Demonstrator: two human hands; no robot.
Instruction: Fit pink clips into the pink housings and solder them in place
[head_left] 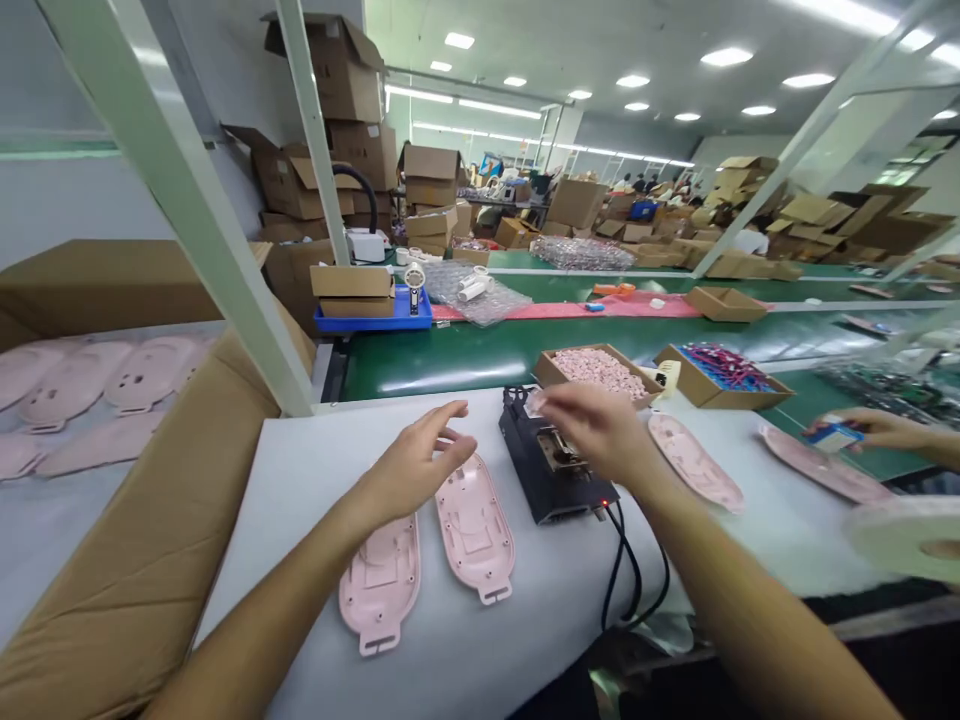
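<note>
My left hand (418, 463) hovers with fingers spread just above the top end of a pink oval plastic shell (475, 528); it holds nothing. A second pink shell (381, 580) lies beside it to the left. My right hand (595, 425) is over the black jig (551, 465) with its fingers curled in a pinch; what they hold is too blurred to name. Another pink shell (696, 462) lies to the right of the jig. A cardboard tray of small pink parts (598, 369) sits behind the jig.
A co-worker's hand (870, 430) at the far right holds a small blue-white object over a pink shell (821, 466). A box of blue and red parts (721, 372) stands on the green conveyor (465, 355). A large carton with stacked pink shells (90, 385) stands at left. The jig's black cables (626, 565) trail toward me.
</note>
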